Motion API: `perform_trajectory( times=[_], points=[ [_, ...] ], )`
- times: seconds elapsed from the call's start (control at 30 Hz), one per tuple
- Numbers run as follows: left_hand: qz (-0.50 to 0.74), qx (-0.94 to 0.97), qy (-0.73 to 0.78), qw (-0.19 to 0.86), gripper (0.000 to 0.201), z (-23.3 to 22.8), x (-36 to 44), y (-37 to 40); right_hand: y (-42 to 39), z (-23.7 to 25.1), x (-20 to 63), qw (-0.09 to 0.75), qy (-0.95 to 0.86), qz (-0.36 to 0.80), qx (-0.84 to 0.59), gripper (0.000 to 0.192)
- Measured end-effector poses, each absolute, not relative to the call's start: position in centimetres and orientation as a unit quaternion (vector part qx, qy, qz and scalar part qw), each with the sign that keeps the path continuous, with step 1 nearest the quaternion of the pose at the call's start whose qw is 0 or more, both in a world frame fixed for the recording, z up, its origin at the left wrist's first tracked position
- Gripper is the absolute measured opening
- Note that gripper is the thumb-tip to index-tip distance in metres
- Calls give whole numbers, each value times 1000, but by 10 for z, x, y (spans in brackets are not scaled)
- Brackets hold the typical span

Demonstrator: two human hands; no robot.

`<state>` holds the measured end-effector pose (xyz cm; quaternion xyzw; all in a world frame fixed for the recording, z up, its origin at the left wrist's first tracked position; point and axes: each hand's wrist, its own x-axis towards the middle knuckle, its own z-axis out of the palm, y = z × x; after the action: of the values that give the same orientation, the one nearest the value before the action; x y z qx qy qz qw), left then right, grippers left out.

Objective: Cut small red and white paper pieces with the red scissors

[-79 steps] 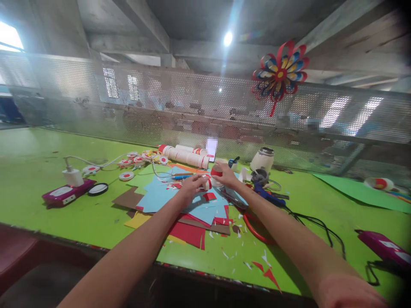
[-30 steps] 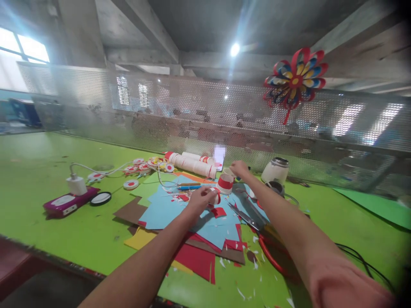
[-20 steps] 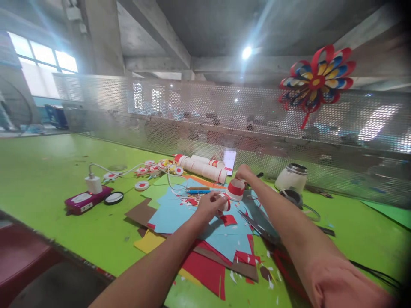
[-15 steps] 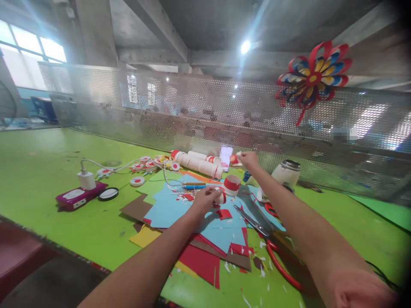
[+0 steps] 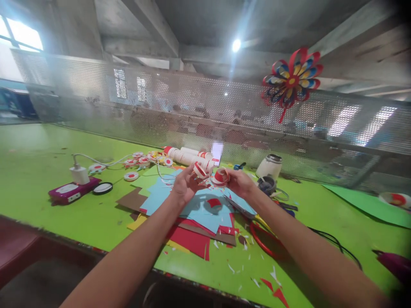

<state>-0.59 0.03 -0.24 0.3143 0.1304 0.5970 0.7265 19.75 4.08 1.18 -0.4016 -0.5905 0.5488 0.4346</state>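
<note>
Right hand: it has come down from its raised spot beside the phone and now sits opposite the left hand, which has turned to show me more of its palm.
Green table: the broadest thing in my view of the work, strewn with paper scraps toward the near edge.
Coloured sheets: a fanned, uneven stack, blue on top, with brown, red and yellow corners sticking out below; both hands are over its far part.
Red-and-white rolls: two, lying behind the hands, mostly white with red bands at the ends.
Larger ring: cup-like, a red band edged in white, its hollow side partly showing; the right thumb and fingers pinch its right side. I cannot tell whether it is lifted or stands on the sheets.
Smaller ring: tilted, red with a pale stripe and pale edges, gripped by the left fingers above the blue paper. It sits just beside the larger ring, a narrow gap between them.
Red scrap: a small flat piece on the blue, on the near side of both rings.
</note>
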Motion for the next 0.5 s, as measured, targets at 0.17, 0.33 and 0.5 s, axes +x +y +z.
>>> perform_trajectory(
  times=[0.17,0.33,0.5],
  points=[
    [538,358,121,753,27,-7,-6,3,44,0,188,422,-561,570,-427,31],
    [520,362,143,760,25,-10,-1,2,46,-15,177,422,-545,565,-453,32],
    [552,313,157,757,18,-5,3,1,37,-22,181,465,-569,521,-434,32]
  ],
)
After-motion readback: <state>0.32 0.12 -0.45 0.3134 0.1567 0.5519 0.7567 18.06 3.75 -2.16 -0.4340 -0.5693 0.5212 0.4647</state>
